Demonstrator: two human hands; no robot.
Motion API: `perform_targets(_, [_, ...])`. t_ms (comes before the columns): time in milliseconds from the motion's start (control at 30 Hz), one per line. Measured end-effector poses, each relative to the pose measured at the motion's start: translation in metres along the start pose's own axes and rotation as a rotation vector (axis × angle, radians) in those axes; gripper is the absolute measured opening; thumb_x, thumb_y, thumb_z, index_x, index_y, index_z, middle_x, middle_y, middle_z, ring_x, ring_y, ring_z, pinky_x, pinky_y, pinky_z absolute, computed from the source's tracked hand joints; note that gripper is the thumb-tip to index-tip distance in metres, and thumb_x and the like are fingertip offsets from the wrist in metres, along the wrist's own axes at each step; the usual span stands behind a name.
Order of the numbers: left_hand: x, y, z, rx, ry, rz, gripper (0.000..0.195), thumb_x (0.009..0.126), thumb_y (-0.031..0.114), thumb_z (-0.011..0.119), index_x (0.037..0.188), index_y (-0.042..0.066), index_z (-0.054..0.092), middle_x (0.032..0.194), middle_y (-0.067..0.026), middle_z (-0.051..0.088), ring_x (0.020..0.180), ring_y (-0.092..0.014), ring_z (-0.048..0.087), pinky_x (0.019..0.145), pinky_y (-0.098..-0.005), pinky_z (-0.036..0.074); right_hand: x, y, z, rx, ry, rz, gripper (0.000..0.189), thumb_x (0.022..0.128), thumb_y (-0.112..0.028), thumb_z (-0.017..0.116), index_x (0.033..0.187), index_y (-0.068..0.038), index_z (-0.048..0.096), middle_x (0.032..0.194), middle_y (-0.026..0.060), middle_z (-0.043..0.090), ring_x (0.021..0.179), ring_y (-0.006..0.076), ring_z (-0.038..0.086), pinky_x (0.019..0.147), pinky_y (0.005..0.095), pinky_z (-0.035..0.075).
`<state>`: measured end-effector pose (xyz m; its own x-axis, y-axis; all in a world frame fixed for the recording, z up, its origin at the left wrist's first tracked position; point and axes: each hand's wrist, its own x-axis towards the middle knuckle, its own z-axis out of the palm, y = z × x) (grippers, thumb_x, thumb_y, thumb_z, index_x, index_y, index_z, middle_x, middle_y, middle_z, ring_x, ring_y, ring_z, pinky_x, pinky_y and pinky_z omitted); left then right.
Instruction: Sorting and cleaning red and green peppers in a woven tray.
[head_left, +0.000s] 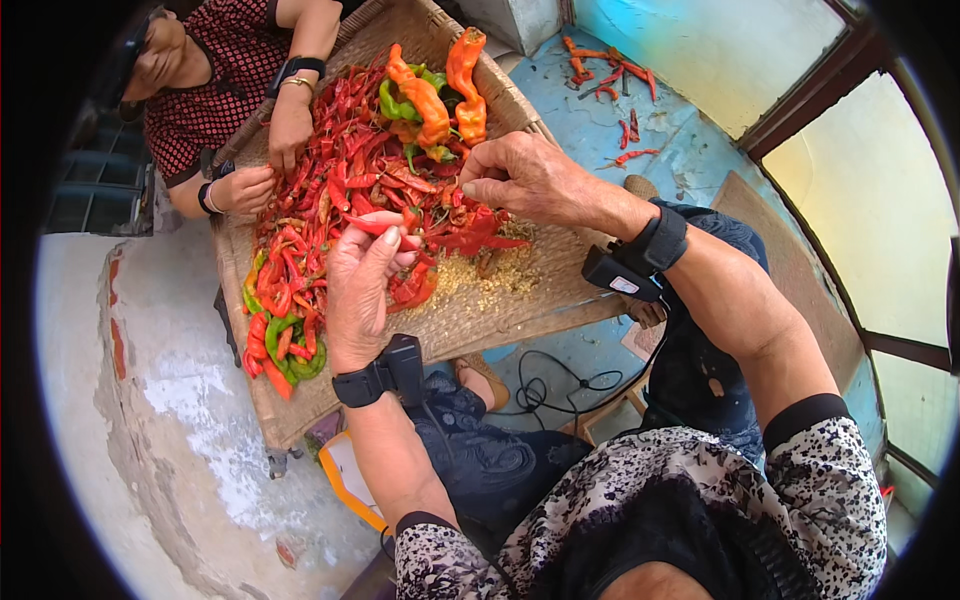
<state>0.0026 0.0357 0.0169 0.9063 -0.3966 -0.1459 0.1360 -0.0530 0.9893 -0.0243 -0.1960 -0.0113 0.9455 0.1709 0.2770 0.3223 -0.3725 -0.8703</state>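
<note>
My left hand (366, 277) holds a red chili pepper (375, 227) between thumb and fingers above a woven tray (465, 330). To its right, my right hand (517, 180) hovers over the tray's right part, thumb and index finger bent towards each other; whether something small is between them cannot be told. Red chili peppers (352, 142) are heaped over the tray. Large orange peppers (427, 109) and a green pepper (396, 105) lie at its far end. Pale chili seeds (487, 281) are spread beneath my hands. More green and red peppers (289, 349) lie at the near left corner.
Another person (225, 82) sits at the tray's far left, both hands at the peppers. Loose chilies (626, 150) lie on the blue floor at right. A black cable (536, 386) coils under the tray. A rough wall (172, 375) stands left, window panes (847, 172) right.
</note>
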Motion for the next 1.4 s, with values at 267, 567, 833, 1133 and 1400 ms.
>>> perform_targets(267, [0.024,-0.003,-0.073,0.177,0.642,0.42,0.046,0.086,0.02,0.062,0.124,-0.002,0.048,0.11,-0.0109,0.058,0.093,-0.015,0.057,0.08,-0.0276,0.048,0.001,-0.003,0.005,-0.008,-0.026,0.011,0.019,0.082,-0.017,0.061,0.087,0.001,0.064,0.075,0.0141,0.064,0.068,0.0241,0.063,0.062,0.0346,0.049])
perform_targets(567, [-0.018,-0.026,-0.033,1.075,-0.094,0.065,0.029,0.071,0.012,0.069,0.096,0.001,0.06,0.081,-0.0105,0.061,0.072,-0.022,0.059,0.068,-0.0329,0.047,0.002,-0.002,0.005,-0.047,-0.031,-0.011,0.02,0.081,-0.018,0.062,0.087,0.001,0.064,0.074,0.014,0.065,0.067,0.0246,0.064,0.061,0.0345,0.05])
perform_targets(833, [-0.015,-0.022,-0.016,0.934,-0.007,-0.139,0.017,0.075,0.012,0.064,0.086,0.002,0.056,0.079,-0.0068,0.057,0.072,-0.014,0.055,0.066,-0.0286,0.043,-0.001,-0.008,0.003,-0.077,-0.05,0.005,0.018,0.081,-0.016,0.062,0.086,0.001,0.065,0.072,0.0133,0.064,0.066,0.0237,0.064,0.061,0.0343,0.05])
perform_targets(1133, [0.001,-0.004,-0.033,-0.099,-0.094,-0.088,0.011,0.088,0.011,0.053,0.097,0.005,0.051,0.088,-0.0068,0.061,0.084,-0.015,0.06,0.079,-0.0274,0.049,-0.004,-0.002,0.005,-0.059,-0.08,-0.024,0.016,0.081,-0.014,0.061,0.085,0.001,0.065,0.071,0.0127,0.064,0.065,0.0224,0.063,0.059,0.0336,0.049])
perform_targets(1400, [0.009,-0.018,-0.088,0.4,0.335,0.175,0.026,0.085,0.015,0.06,0.108,0.002,0.054,0.097,-0.0076,0.061,0.079,-0.017,0.06,0.068,-0.0285,0.048,-0.005,-0.005,-0.001,-0.059,-0.095,0.016,0.018,0.081,-0.015,0.06,0.087,0.002,0.064,0.074,0.0141,0.064,0.067,0.0248,0.063,0.062,0.0346,0.049])
